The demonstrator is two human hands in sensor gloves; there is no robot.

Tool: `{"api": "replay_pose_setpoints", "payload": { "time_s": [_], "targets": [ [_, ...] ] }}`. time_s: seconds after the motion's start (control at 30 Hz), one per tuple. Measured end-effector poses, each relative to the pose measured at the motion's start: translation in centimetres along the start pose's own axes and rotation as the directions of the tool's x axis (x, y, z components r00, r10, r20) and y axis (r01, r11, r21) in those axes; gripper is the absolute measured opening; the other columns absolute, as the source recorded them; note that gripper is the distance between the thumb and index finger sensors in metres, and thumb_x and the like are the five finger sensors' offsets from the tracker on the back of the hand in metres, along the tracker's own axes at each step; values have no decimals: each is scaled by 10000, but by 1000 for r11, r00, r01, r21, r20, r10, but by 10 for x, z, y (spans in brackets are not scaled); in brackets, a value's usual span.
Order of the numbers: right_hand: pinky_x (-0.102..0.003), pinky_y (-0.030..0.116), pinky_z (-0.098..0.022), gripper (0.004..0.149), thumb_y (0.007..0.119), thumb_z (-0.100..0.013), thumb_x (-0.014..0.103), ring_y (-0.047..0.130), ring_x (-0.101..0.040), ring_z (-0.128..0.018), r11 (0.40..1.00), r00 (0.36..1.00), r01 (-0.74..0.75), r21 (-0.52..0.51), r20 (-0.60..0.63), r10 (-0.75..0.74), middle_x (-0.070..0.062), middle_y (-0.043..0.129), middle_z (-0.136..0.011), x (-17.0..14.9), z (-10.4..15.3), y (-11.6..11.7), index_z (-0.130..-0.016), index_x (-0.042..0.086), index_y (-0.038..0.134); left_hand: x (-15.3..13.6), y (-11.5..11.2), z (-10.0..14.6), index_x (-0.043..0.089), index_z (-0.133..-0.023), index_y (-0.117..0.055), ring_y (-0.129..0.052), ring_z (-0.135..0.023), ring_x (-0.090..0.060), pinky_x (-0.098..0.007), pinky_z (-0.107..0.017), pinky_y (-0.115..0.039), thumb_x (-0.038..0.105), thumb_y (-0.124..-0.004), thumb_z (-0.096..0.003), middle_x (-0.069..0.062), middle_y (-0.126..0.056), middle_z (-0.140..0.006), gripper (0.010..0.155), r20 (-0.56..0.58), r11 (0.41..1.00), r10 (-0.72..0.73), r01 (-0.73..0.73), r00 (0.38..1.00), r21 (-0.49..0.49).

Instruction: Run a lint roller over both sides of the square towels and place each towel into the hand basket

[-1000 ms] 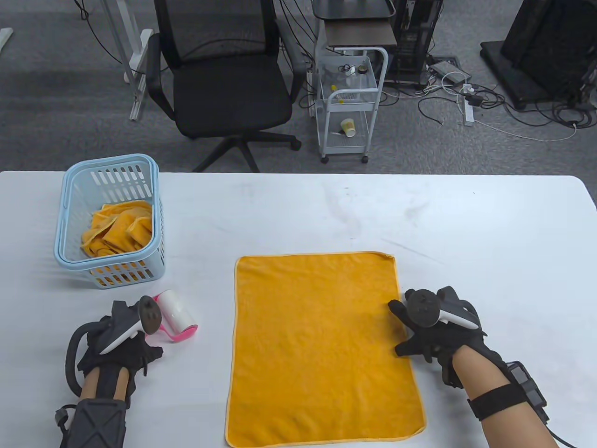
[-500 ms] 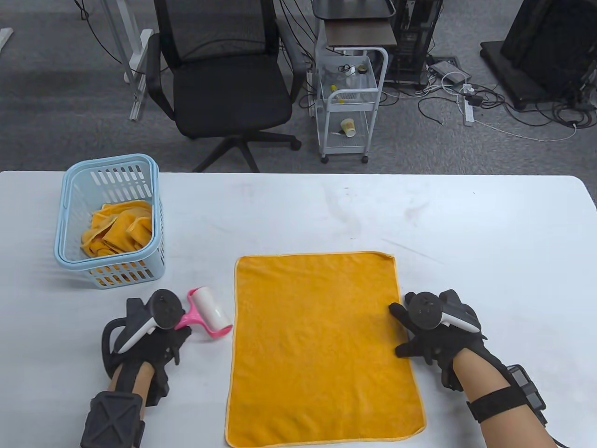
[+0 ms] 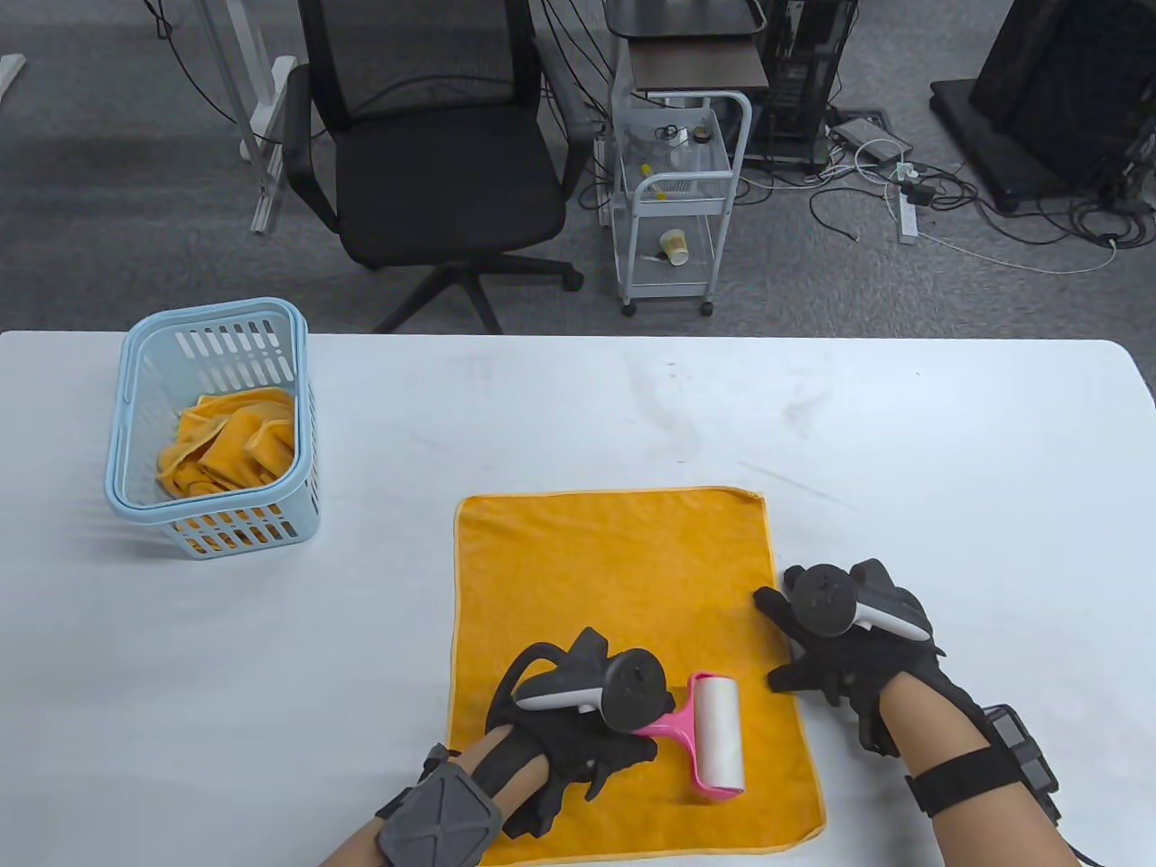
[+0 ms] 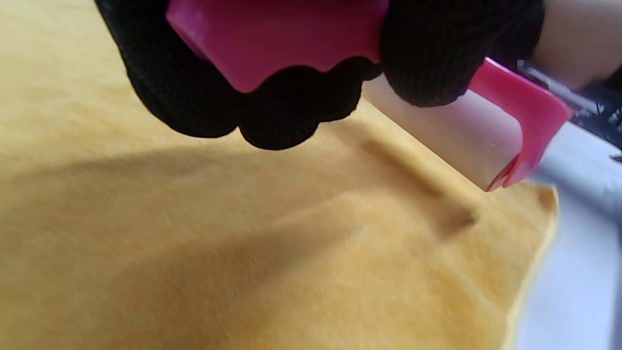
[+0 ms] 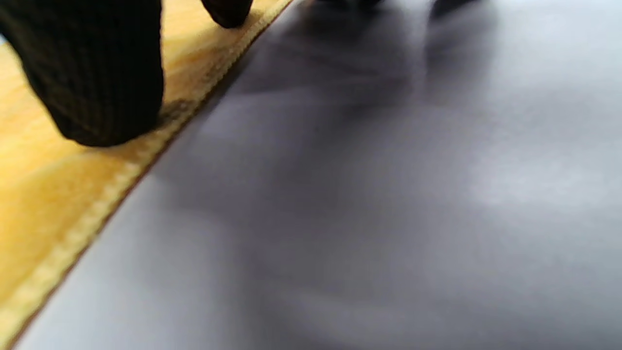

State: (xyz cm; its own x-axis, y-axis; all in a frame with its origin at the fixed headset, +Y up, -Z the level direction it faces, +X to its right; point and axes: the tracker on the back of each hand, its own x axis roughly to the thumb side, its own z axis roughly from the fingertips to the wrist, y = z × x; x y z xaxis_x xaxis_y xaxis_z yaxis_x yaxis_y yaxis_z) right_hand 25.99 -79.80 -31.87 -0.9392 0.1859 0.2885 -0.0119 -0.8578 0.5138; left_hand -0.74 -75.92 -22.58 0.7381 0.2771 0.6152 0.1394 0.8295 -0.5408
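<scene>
Left hand grips the lint roller handle; its white drum lies on the orange towel (near corner). Right hand apparently presses the towel edge, fingers spread.

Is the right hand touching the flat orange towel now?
Touching. In the right wrist view a fingertip presses on the orange towel's edge hem.

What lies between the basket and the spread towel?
In the table view, only bare white table separates the basket from the spread towel. The lint roller lies on the towel's near right part.
</scene>
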Motion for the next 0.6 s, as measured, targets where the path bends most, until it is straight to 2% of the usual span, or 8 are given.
{"api": "replay_pose_setpoints", "payload": {
  "time_s": [0.1,0.17,0.27,0.4,0.5,0.6],
  "targets": [
    [-740,381,-687,936,871,-423,594,211,-498,-1051,1000,1000,-4,7,1,4,-178,190,-1163,0,0,0,-1126,308,323,-8,-6,2,370,-998,-548,-981,-701,-253,-515,-581,-846,462,-793,-484,45,-824,-902,576,-43,996,-74,72,996,-52],
    [-739,380,-687,934,870,-424,593,210,-497,-1051,1000,1000,-4,9,1,4,-178,187,-1162,0,0,0,-1125,308,323,-20,-6,12,373,-980,-576,-987,-687,-248,-522,-584,-844,441,-833,-483,51,-842,-881,563,-103,989,-110,99,989,-105],
    [-740,380,-687,933,872,-424,592,210,-497,-1051,1000,1000,-4,9,1,4,-175,188,-1163,0,-1,0,-1124,310,325,-48,-7,38,403,-933,-624,-994,-694,-236,-525,-604,-842,407,-854,-493,70,-856,-873,497,-226,963,-246,210,943,-170],
    [-739,382,-687,933,871,-424,594,214,-499,-1051,1000,1000,-9,10,1,8,-178,191,-1163,0,-1,0,-1125,309,325,-96,-14,82,415,-892,-665,-985,-723,-247,-546,-632,-821,368,-863,-502,67,-854,-889,441,-381,958,-254,177,889,-224],
    [-740,384,-686,933,870,-423,595,217,-502,-1050,1000,1000,-18,13,5,18,-180,193,-1163,0,-2,-1,-1125,309,326,-125,-18,109,418,-890,-676,-964,-754,-256,-564,-656,-788,352,-868,-505,65,-839,-909,435,-455,972,-185,93,871,-217],
    [-740,385,-686,935,870,-422,596,220,-505,-1049,1000,1000,-21,12,6,21,-183,194,-1163,0,-2,-1,-1126,308,325,-134,-13,118,431,-909,-656,-945,-765,-250,-575,-662,-773,349,-869,-510,68,-817,-926,459,-463,980,-137,52,876,-191]
  ]
}}
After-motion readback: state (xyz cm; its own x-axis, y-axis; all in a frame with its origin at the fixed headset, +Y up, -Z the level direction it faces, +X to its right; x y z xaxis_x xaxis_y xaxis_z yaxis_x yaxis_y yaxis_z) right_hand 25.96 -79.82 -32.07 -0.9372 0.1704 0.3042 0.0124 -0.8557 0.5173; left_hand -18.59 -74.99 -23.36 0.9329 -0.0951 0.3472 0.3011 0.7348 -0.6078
